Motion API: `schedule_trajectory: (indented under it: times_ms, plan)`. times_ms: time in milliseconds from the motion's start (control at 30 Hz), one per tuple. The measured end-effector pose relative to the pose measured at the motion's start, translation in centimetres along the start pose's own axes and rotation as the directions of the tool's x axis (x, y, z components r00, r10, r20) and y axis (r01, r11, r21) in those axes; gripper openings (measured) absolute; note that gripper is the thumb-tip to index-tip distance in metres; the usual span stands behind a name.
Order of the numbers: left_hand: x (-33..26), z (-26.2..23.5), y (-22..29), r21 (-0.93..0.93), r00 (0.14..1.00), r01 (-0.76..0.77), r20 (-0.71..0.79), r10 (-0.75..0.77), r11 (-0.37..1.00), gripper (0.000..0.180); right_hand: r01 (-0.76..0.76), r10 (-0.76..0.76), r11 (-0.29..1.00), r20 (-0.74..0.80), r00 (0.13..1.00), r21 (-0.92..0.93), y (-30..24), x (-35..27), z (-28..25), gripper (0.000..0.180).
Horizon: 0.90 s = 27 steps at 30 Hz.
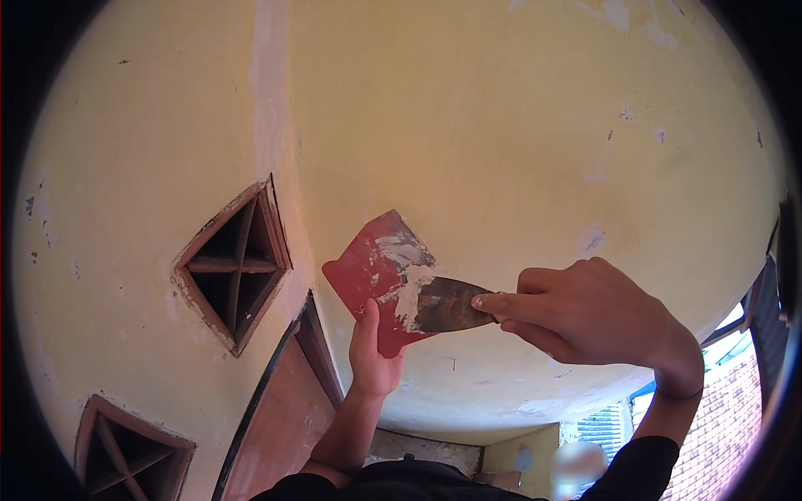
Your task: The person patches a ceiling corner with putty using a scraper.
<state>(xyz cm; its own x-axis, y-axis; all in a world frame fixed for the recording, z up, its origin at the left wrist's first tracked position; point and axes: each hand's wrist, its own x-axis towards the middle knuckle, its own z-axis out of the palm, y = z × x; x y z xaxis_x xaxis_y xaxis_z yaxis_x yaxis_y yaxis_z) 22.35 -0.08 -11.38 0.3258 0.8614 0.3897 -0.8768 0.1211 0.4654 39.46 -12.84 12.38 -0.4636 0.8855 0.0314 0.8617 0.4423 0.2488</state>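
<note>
My left hand (pixel 376 366) grips a flat red plastic spreader (pixel 361 274) by its lower edge, thumb on the near face. Pale putty (pixel 408 299) is smeared over the spreader's right side. In my right hand (pixel 589 313) is a putty knife (pixel 451 305) with a worn, stained metal blade. My index finger stretches along the blade, and the fingers cover most of the handle. The blade's end touches the putty on the spreader. Both tools are held up in front of the yellow wall (pixel 501 159).
Diamond-shaped vents with brown frames sit in the left wall, one higher (pixel 236 267) and one lower (pixel 134 451). Below them stands a reddish-brown door (pixel 280 417). A pale strip (pixel 270 92) runs up the wall corner. Bright brickwork (pixel 714 426) shows at lower right beside a blurred patch.
</note>
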Motion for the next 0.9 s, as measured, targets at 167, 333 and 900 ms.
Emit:
schedule_trajectory:
  times_ms: [167,333,900]
  plan:
    - [-0.8,-1.8,-1.6,-0.043,0.995,-0.050,-0.087,0.046,0.998,0.051,-0.012,0.012,0.999,0.002,1.000,0.037,-0.4,1.3,3.1,0.030]
    - [-2.6,-0.8,-0.8,-0.101,0.994,-0.070,-0.087,0.062,0.992,0.051,-0.035,0.034,0.999,0.043,0.999,0.008,-1.4,0.9,5.4,0.032]
    - [-2.1,-0.6,-2.1,0.047,0.899,-0.353,-0.260,0.352,0.935,0.052,-0.053,0.046,0.995,0.080,0.996,0.088,-3.2,0.6,4.6,0.043]
